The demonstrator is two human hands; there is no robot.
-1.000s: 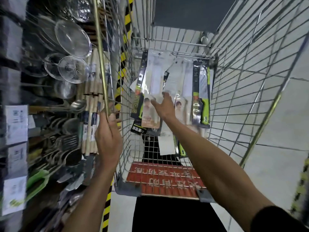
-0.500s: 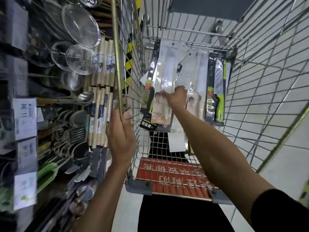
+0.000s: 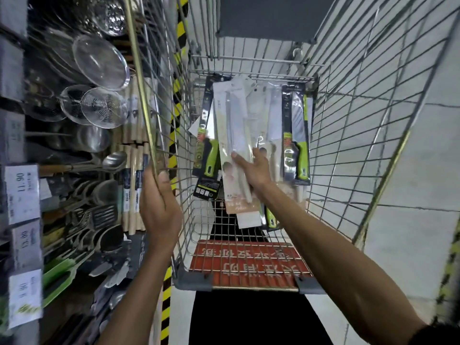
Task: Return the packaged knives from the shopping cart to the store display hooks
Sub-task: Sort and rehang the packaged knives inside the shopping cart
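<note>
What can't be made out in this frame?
Head view, each:
- Knife package count: white knife package and right hand overlap the rest.
- Right hand's fingers: behind that package.
- Display hooks: none identifiable; shelf beside shopping cart blurred.
- Price labels: small print blurred.

We see the shopping cart [image 3: 348,120] in silver-grey wire, brass-toned along its top edges, with a red flap [image 3: 249,265] bearing pale characters. The white packaged knife [image 3: 231,125] has a pale card turning beige low down. The black packaged knives [image 3: 296,135] have dark cards and lime-green handles. Yellow-and-black diagonal stripes mark the shelf edge [image 3: 174,135]. The strainers [image 3: 99,63] are shiny silver mesh, the rolling pins [image 3: 132,170] pale wood, the price tags [image 3: 22,192] white with dark digits, and the floor tiles [image 3: 423,170] light grey.
</note>
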